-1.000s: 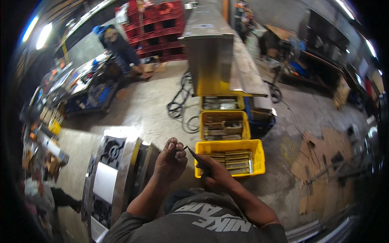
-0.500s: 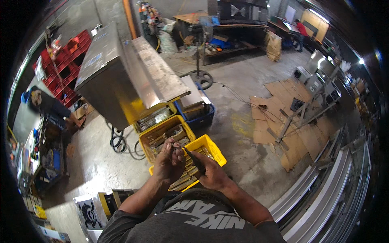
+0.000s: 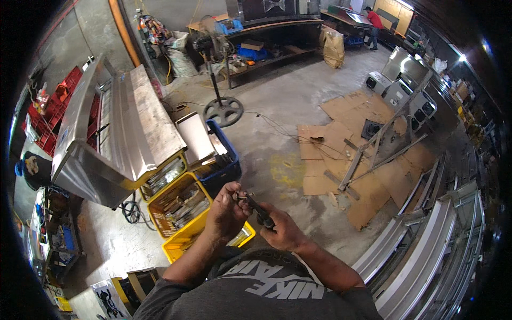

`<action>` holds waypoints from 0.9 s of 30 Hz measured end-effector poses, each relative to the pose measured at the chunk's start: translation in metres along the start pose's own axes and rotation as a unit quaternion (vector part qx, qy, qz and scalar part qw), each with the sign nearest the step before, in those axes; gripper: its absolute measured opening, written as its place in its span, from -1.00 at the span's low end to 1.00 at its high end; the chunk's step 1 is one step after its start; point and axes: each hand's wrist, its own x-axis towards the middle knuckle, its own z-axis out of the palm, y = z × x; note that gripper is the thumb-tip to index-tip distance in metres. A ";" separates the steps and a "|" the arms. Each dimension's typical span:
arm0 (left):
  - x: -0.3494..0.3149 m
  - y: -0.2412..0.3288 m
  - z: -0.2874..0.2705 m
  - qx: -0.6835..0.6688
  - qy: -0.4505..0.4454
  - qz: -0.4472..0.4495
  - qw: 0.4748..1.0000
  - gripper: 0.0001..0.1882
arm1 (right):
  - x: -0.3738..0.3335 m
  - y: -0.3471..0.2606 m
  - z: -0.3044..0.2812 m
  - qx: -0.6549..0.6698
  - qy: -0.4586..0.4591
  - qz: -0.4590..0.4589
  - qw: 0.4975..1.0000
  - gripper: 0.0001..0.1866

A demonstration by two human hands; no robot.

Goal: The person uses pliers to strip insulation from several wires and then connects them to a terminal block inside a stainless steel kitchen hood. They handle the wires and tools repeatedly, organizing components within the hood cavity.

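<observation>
In front of my chest my two hands are close together. My left hand (image 3: 226, 213) is closed, pinching a small thin metal piece (image 3: 242, 196) between its fingertips. My right hand (image 3: 285, 230) is wrapped round a dark, narrow-tipped hand tool (image 3: 262, 215), whose exact kind I cannot make out. The tool's tip meets or nearly meets the metal piece. Below and left of my hands stand a yellow crate (image 3: 154, 214) with long metal pieces in it and a nearer yellow bin (image 3: 174, 250), partly hidden by my left arm.
A large bent sheet-metal housing (image 3: 88, 173) rests at the left by a long board. A blue crate (image 3: 233, 169) and a pedestal fan (image 3: 213, 80) stand beyond. Flattened cardboard (image 3: 320, 178) and long metal profiles (image 3: 421, 256) lie right. A person (image 3: 374, 26) bends at a far bench.
My view has turned right, so the crates and sheet-metal housing sit further left in it. Both hands keep their holds, and the tool still points at the small metal piece.
</observation>
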 end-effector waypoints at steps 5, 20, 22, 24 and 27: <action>0.082 -0.025 0.019 0.175 -0.009 0.008 0.984 -0.77 | 0.018 0.007 -0.083 0.021 -0.003 -0.005 1.000 -0.39; 0.360 -0.031 -0.007 0.142 -0.063 0.011 0.988 -0.89 | 0.204 0.086 -0.248 -0.032 0.036 0.073 0.996 -0.45; 0.403 -0.020 -0.005 0.144 -0.076 0.003 0.987 -0.88 | 0.241 0.091 -0.269 -0.046 0.061 0.045 0.996 -0.46; 0.444 -0.010 -0.013 0.148 -0.102 0.006 0.984 -0.88 | 0.272 0.100 -0.283 -0.066 0.090 -0.025 0.993 -0.47; 0.501 0.006 -0.017 0.164 -0.097 0.006 0.982 -0.88 | 0.325 0.118 -0.309 -0.066 0.105 -0.026 0.992 -0.50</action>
